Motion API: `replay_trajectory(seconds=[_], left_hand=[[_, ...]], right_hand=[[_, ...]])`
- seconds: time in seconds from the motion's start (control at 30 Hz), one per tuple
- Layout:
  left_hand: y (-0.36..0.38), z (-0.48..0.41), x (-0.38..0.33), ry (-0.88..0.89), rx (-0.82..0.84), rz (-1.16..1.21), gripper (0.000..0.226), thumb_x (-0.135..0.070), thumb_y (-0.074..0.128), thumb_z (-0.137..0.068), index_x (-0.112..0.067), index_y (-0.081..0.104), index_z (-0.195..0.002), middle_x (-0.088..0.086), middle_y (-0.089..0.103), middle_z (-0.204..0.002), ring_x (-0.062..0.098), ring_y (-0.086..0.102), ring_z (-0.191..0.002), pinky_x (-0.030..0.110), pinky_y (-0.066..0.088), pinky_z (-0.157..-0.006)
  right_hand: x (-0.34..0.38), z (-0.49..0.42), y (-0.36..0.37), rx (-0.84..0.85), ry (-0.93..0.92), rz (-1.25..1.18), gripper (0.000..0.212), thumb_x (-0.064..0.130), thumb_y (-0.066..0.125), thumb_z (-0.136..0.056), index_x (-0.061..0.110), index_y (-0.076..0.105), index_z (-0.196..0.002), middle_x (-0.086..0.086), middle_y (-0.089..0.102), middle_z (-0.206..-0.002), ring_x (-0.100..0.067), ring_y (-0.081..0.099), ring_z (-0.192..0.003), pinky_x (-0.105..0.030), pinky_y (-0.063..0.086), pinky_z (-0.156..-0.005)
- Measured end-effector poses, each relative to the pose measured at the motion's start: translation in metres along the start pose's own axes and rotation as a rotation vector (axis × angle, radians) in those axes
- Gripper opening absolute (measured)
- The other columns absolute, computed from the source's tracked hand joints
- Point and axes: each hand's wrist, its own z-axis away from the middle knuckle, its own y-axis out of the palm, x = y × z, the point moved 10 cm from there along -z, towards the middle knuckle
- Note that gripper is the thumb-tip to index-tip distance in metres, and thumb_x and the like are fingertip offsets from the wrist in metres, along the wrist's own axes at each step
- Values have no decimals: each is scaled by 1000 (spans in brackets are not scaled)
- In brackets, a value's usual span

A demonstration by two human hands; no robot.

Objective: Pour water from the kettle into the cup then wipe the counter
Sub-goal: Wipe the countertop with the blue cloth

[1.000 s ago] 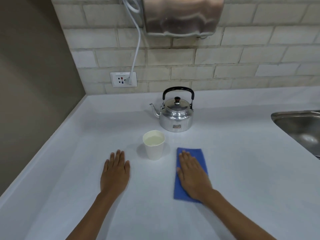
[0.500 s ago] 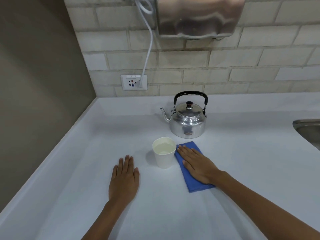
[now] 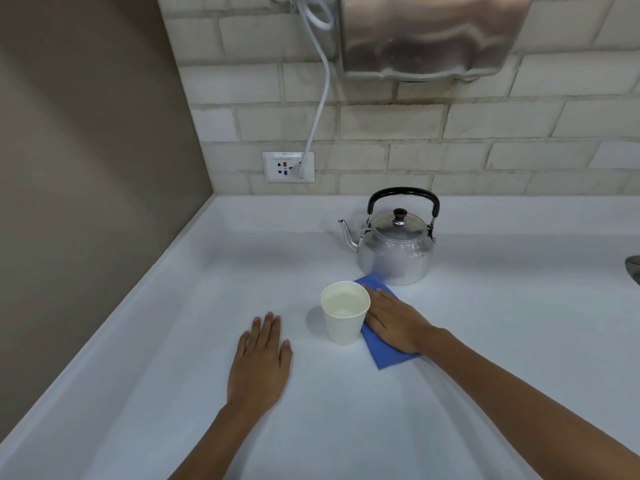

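Note:
A silver kettle [image 3: 398,252] with a black handle stands upright near the back wall, spout pointing left. In front of it a white paper cup [image 3: 344,315] holds water. My right hand [image 3: 394,320] lies flat on a blue cloth [image 3: 389,355], pressing it on the white counter [image 3: 173,341] just right of the cup; the cloth's far corner reaches the kettle's base. My left hand [image 3: 259,362] rests flat on the counter left of the cup, fingers slightly apart, holding nothing.
A steel sink edge [image 3: 633,268] shows at the far right. A wall socket [image 3: 288,167] with a white cable plugged in sits behind, under a metal hand dryer [image 3: 433,36]. A brown side wall [image 3: 86,168] bounds the counter on the left.
My right hand has slid the blue cloth forward and left, from beside the cup up to the kettle's base. The view has shifted left; my left hand stays flat.

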Motion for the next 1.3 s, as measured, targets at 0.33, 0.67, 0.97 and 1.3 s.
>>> replay_trajectory(seconds=[0.33,0.67,0.97,1.3], left_hand=[[1,0,-2,-1,2,-8,54,-33,14,-99,-14,-1,-147,2,0,-159,19,-3,-146,33,0,-118],[-1,1,-2,17,19,18,54,-33,16,-99,-13,0,-147,2,1,-159,18,-2,-146,33,1,-119],[2,0,-3,4,39,-3,55,-33,15,-98,-11,1,-147,3,2,-159,20,-1,-146,34,2,-118],[3,-1,1,25,28,-9,55,-34,16,-98,-12,4,-147,3,5,-159,19,2,-146,35,5,-118]], right_hand=[[-118,82,-37,-104,522,128,50,26,23,-101,14,9,-147,-2,8,-158,-14,5,-145,-32,3,-119],[-3,109,3,-143,187,142,52,32,25,-99,24,4,-146,11,3,-155,-2,-5,-141,-13,-15,-110],[-57,132,-18,-153,657,179,53,29,23,-100,11,5,-146,-5,6,-158,-17,5,-145,-34,3,-119],[49,152,13,-199,345,162,54,44,18,-98,24,5,-147,15,-3,-151,-5,-4,-142,-14,-19,-109]])
